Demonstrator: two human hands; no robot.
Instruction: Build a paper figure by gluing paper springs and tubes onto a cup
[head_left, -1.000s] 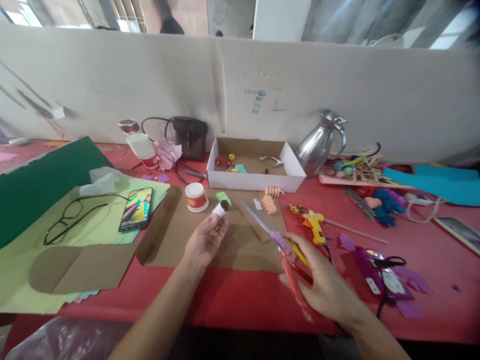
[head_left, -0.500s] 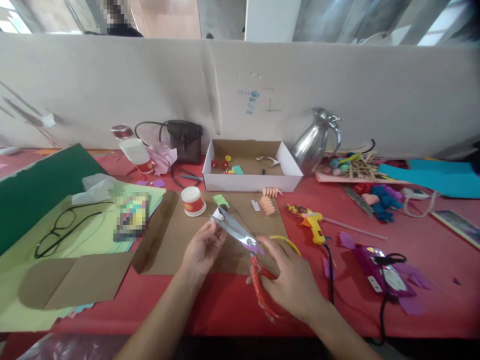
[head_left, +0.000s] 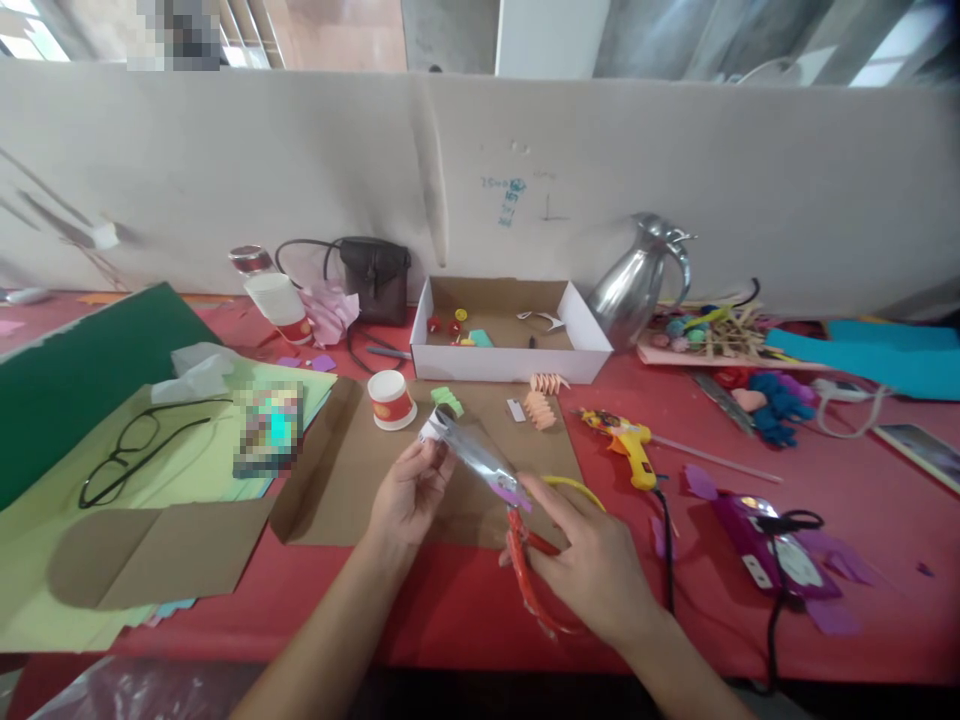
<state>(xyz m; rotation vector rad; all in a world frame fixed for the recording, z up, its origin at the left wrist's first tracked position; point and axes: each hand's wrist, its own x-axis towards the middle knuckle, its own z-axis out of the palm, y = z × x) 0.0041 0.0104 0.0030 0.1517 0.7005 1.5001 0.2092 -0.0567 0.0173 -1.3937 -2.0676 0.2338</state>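
Note:
My left hand (head_left: pixel 409 490) pinches a small white paper roll (head_left: pixel 433 428) with a dark end, held above a brown cardboard sheet (head_left: pixel 352 470). My right hand (head_left: pixel 592 565) grips red-handled scissors (head_left: pixel 525 560); their steel blades (head_left: pixel 472 452) point up-left and their tips meet the roll. A yellow strip curves just behind my right hand.
A white cardboard box (head_left: pixel 510 362) of small bits stands behind, with a red-and-white cup (head_left: pixel 391 400), folded orange paper (head_left: pixel 538 408), yellow glue gun (head_left: pixel 626 440), steel jug (head_left: pixel 641 280), black bag (head_left: pixel 375 275), glasses (head_left: pixel 131 450) and a phone (head_left: pixel 268 428) on green paper.
My right hand swung the scissors from the right side in to the left, bringing the blade tips onto the paper roll. My left hand kept holding the roll in about the same place.

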